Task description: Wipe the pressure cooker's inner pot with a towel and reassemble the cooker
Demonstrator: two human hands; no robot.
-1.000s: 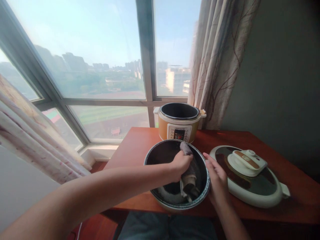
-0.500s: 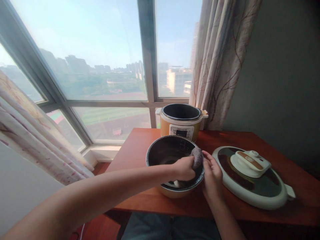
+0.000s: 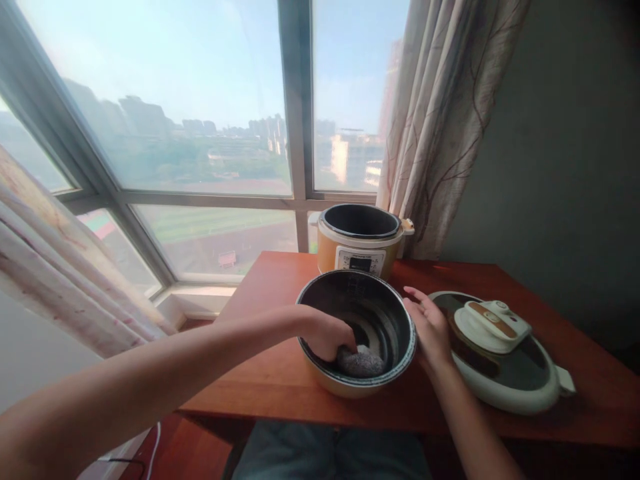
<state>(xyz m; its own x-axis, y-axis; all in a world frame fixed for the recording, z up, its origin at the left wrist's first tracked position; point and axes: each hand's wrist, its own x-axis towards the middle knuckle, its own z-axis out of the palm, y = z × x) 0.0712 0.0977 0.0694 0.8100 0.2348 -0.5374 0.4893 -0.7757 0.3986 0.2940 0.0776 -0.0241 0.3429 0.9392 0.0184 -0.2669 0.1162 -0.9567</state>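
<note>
Left hand (image 3: 327, 333) is closing around a grey cloth (image 3: 361, 362) inside the inner pot (image 3: 320, 365), which is sitting upright, mouth up, on the surface (image 3: 270, 373); right hand (image 3: 431, 327), fingers spread, is bracing its rim. Cooker (image 3: 359, 243) panel writing is unreadable.

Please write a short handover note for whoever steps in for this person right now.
Left hand: inside the inner pot, pressing a grey cloth against its near wall.
Right hand: open, steadying the pot's right rim.
The pot sits on the wooden table, in front of the open cooker base; the lid lies to the right.
Done: pot is out of the cooker, lid off.
Left: how much of the pot is wiped cannot be told.
</note>
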